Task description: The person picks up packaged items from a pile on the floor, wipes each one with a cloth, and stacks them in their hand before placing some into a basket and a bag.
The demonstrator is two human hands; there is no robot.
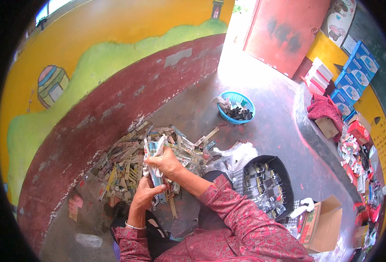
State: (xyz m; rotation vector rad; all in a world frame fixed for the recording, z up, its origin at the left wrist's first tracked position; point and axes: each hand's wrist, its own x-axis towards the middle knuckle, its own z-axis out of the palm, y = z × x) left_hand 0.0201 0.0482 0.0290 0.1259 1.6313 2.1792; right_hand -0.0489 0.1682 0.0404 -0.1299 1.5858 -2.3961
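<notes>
Both my hands hold one upright bundle of long flat packaged strips (152, 153), white and blue. My right hand (167, 162) grips the bundle's upper part from the right. My left hand (145, 194) clasps its lower end, a thin bangle on that wrist. Behind the bundle a loose pile of the same strips (127, 163) lies on the floor against the dark red wall base. Red patterned sleeves cover my forearms.
A black tub of small packaged items (268, 183) stands at my right, a white plastic bag (236, 156) beside it. A blue basket (236, 108) sits farther off. An open cardboard box (324, 225) is lower right. A ledge at right carries boxes and packets (352, 144).
</notes>
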